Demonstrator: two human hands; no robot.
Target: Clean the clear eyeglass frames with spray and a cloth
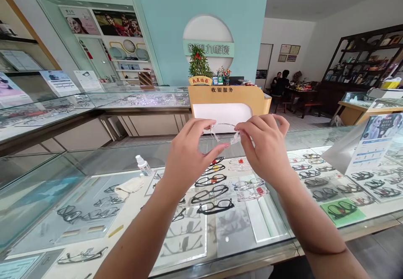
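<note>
Head view caught both hands raised over the glass counter [94,161]. The left hand [185,157] and right hand [267,149] each pinched one end of the clear-framed glasses [225,130], which hung between their fingertips, above the black frames [215,207] in the case. Behind them, the yellow desk [226,96] read 收银服务 and the plant pot [200,80] read 大展鸿图.

My feed is bright and evenly lit by soft, diffuse light, with barely a shadow on my left hand [185,157] or right hand [267,149]. The glass countertop [94,161] throws pale glare on the left, veiling what lies beneath. The clear frame [224,131] almost vanishes against the white panel [220,113]. Counter edges bow near the borders. The far seating corner [289,86] looks dimmer and soft.
</note>
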